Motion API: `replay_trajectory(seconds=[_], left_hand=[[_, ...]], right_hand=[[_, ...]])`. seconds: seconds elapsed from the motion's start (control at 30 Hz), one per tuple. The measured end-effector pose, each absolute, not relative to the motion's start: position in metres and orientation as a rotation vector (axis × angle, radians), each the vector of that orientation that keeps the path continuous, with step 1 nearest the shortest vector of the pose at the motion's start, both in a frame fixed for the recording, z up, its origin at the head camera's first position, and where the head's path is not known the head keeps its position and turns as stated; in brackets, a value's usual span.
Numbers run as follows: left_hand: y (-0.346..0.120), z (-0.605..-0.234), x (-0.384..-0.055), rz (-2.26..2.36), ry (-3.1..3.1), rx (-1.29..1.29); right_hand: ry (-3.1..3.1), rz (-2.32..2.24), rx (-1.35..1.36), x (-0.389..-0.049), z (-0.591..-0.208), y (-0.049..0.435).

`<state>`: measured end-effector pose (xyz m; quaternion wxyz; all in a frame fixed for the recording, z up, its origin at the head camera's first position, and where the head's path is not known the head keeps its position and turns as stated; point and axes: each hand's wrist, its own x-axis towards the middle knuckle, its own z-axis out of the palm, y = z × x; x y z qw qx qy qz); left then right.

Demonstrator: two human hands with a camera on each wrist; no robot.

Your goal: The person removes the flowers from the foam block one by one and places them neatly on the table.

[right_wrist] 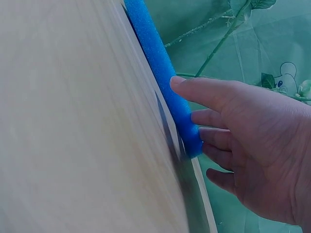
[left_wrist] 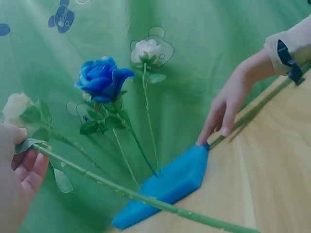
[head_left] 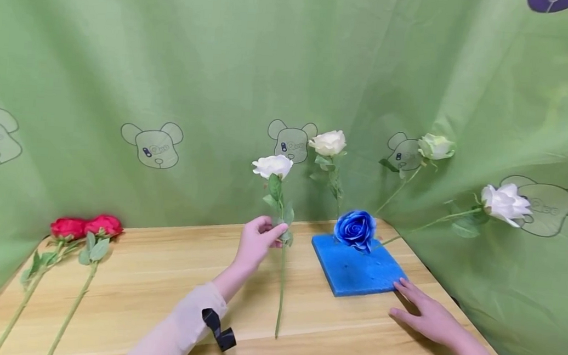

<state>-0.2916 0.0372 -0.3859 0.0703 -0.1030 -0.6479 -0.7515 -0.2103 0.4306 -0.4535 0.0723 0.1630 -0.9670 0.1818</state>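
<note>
My left hand pinches the stem of a white rose below its bloom, among the leaves. The stem hangs down in front of the tabletop in the head view. To its right lies a blue foam block, with a blue rose standing in it. My right hand rests its fingertips at the block's near right corner, fingers fairly straight and holding nothing. Seen from the right wrist, this hand has its fingers against the foam's edge.
Behind the block rise a cream rose and a pale green rose. Another white rose leans right. Two red roses lie at the table's left. A green curtain hangs around the wooden table.
</note>
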Motion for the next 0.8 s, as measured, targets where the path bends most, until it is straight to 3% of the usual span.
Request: replay_trajectory(seconds=[0.8], left_hand=[[-0.062, -0.430, -0.265, -2.395, -2.001, 0.084]], right_hand=[[-2.928, 0.563, 0.483, -0.214, -0.456, 0.433]])
